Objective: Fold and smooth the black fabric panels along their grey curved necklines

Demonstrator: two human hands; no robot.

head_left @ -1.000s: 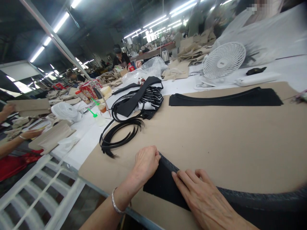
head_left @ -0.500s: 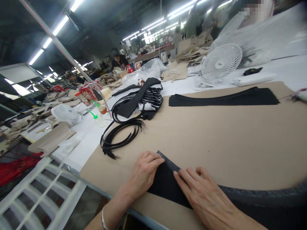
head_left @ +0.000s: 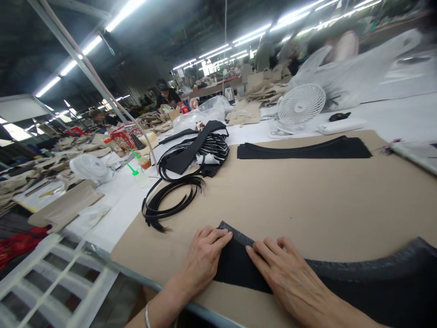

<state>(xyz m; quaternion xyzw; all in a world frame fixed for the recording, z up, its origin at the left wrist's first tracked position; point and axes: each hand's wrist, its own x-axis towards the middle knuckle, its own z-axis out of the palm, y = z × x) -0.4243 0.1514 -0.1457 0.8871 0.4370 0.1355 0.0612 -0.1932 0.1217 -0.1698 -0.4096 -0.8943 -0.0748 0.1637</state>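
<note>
A long curved black panel [head_left: 241, 269] lies along the near side of the tan board, with a speckled grey band [head_left: 362, 269] on its upper edge. My left hand [head_left: 206, 255] is closed at the panel's left end, thumb and fingertips pinching that edge. Just to the right, my right hand [head_left: 287, 271] rests across the panel with bent fingers, thumb and fingertips gripping the edge band; it covers part of the panel. Farther back, a stack of similar curved black pieces [head_left: 303, 149] lies flat.
Coiled black strips [head_left: 172, 207] and a heap of black and striped pieces [head_left: 205, 148] lie beyond my left hand. A white fan [head_left: 300, 109] stands at the back; another fan [head_left: 90, 166] and green-tipped bottles [head_left: 138, 175] are at left. The table edge [head_left: 211, 314] runs close to me.
The camera view has shifted slightly, and the panel's raised right end now shows at the right. Both hands keep their hold near the panel's left end.
</note>
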